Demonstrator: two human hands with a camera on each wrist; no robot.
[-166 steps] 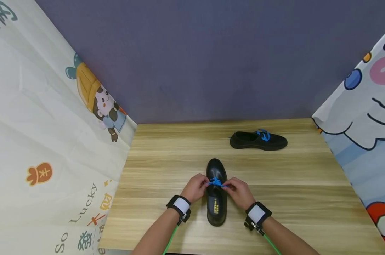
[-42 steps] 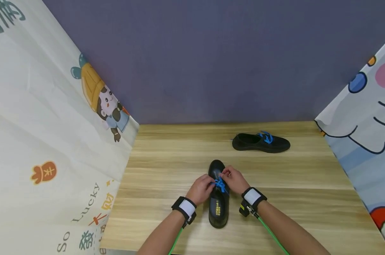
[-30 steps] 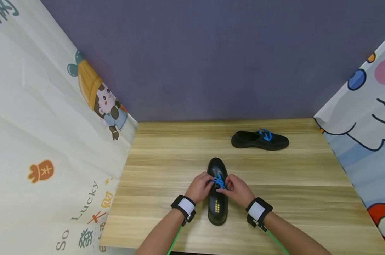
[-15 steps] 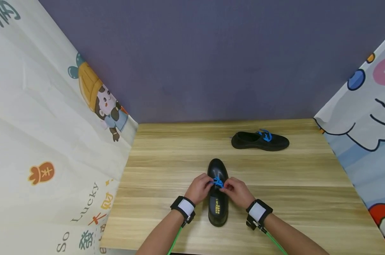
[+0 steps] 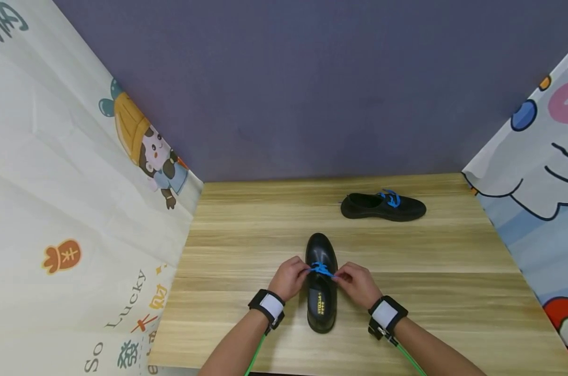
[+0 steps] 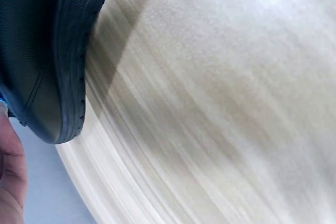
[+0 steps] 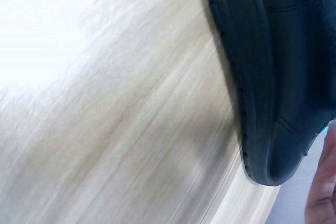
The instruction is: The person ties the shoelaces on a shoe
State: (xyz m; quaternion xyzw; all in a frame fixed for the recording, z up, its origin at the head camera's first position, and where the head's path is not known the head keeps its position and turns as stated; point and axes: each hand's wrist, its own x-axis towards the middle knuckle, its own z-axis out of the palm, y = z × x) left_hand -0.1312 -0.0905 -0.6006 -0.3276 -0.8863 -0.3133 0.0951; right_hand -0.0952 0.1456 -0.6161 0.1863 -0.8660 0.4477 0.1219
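Evenly is how the lace (image 5: 320, 268) wants drawing: it runs taut across the throat of the shoe (image 5: 319, 248), with a bunch of blue at the middle. Both sides would do best with the same pull, low and straight out, so that the knot-like bunch stays centred; a harder tug from one side could twist the shoe or drag the lace off line. The shoe sits upright on the tabletop (image 5: 246, 224), toe pointing away from the person. The left hand (image 5: 289, 278) pinches one side of the lace in its fingers, the right hand (image 5: 360, 284) the other. How the bunch is looped is too small to tell.

Compared with half a second ago, the hands are wider apart: the fingers were gathered close over the shoe and now pinch at its edges, with the lace stretched between them. Beyond, the other shoe (image 5: 410, 209) has kept its place, lying crosswise
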